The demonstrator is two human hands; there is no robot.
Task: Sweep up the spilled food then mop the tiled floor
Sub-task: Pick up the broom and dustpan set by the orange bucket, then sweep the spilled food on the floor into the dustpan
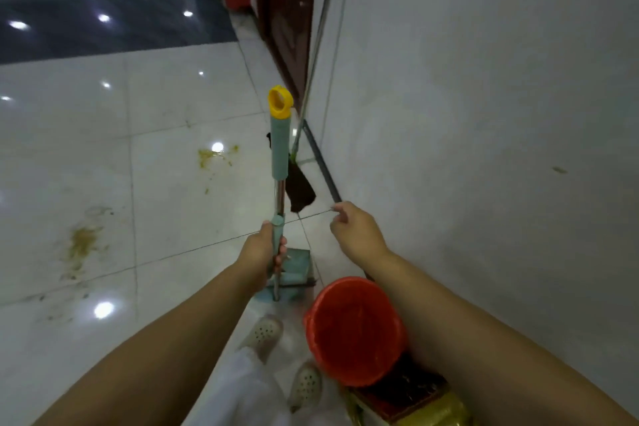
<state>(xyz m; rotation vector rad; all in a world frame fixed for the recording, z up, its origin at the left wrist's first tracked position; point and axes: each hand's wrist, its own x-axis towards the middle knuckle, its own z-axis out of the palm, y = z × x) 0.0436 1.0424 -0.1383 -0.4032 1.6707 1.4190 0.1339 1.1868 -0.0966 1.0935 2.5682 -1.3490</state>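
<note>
White tiled floor (166, 107) runs beside grey wall (484, 114); spilled food (81, 245) lies in yellow-brown patches well left of you. Red bucket (356, 328) stands by wall. Your left hand (262, 254) wraps dustpan handle (279, 162); keep it upright. Right hand (354, 230) reaches toward dark stick, likely broom handle (323, 166); fingers curled, contact unclear. Grip it firmly before walking to spill.

Glossy white tiled floor (166, 107), shiny red plastic bucket (356, 332), matt teal handle grip (279, 149), bare metal shaft (279, 197)
</note>
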